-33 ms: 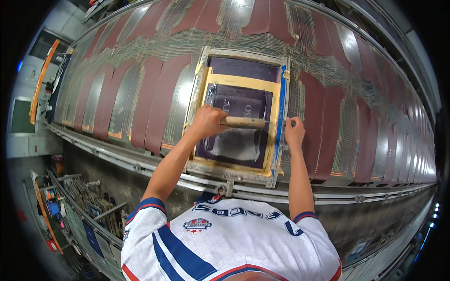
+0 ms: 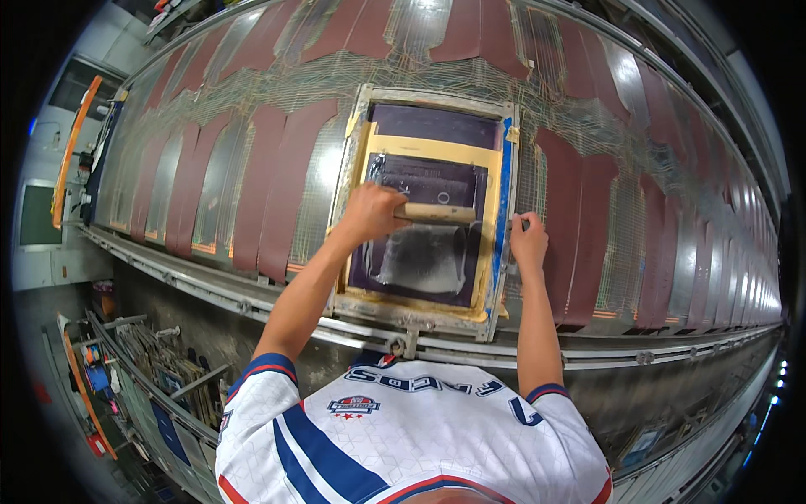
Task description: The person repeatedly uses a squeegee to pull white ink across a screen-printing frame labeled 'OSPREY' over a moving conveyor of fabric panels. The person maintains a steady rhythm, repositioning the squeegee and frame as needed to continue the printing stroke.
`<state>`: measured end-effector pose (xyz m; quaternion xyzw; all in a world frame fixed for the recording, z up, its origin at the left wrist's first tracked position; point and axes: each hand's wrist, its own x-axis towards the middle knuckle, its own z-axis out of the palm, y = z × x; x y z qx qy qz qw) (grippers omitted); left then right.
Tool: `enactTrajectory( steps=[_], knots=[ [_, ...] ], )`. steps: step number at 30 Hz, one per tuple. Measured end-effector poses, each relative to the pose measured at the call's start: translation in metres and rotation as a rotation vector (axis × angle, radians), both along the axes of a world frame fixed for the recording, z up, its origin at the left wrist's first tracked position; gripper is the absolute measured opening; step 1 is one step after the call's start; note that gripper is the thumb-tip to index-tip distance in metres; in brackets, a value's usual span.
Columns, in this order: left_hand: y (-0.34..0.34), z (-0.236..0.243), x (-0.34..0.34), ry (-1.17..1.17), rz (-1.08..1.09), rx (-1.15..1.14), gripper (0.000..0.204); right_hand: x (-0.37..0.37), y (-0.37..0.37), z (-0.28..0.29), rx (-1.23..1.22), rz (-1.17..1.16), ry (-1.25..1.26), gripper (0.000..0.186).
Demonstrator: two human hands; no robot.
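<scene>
A screen printing frame (image 2: 437,95) lies flat on the long table in front of me. Yellow tape borders its dark mesh (image 2: 437,124), and blue tape runs down its right side. My left hand (image 2: 374,212) is wrapped round the left end of a squeegee (image 2: 441,213) with a pale wooden handle, which lies crosswise over the mesh. Wet, glossy ink (image 2: 420,259) shows on the near side of it. By the frame's right edge, my right hand (image 2: 529,241) is closed, fingertips pinched at a small dark spot that I cannot make out.
Maroon fabric panels (image 2: 579,227) lie in rows on the table, to both sides and beyond the frame. A metal rail (image 2: 210,290) runs along the near table edge, and a bracket (image 2: 411,343) joins the frame to it. A rack (image 2: 168,370) stands at lower left.
My left hand and the squeegee have shifted slightly away from me, covering more of the pale lettering on the mesh. My right hand stays almost in place.
</scene>
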<state>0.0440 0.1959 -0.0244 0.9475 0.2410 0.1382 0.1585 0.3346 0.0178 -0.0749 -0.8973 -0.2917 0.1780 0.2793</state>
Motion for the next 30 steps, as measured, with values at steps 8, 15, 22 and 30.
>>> enactTrajectory(
  steps=[8, 15, 22, 30],
  knots=[
    [0.120, 0.002, 0.078, 0.124, -0.026, -0.028, 0.041, 0.011, 0.157, 0.069, 0.001, 0.822, -0.107, 0.047],
    [0.115, -0.007, 0.075, 0.139, 0.013, 0.003, 0.039, -0.004, 0.173, 0.054, -0.161, 0.913, -0.180, 0.034],
    [-0.064, -0.012, -0.035, 0.096, -0.020, -0.036, 0.029, -0.104, 0.007, 0.057, -0.203, 1.007, -0.249, 0.024],
    [-0.017, -0.005, -0.012, 0.102, -0.041, -0.017, 0.027, -0.080, 0.048, 0.062, -0.183, 0.958, -0.126, 0.027]
  ],
)
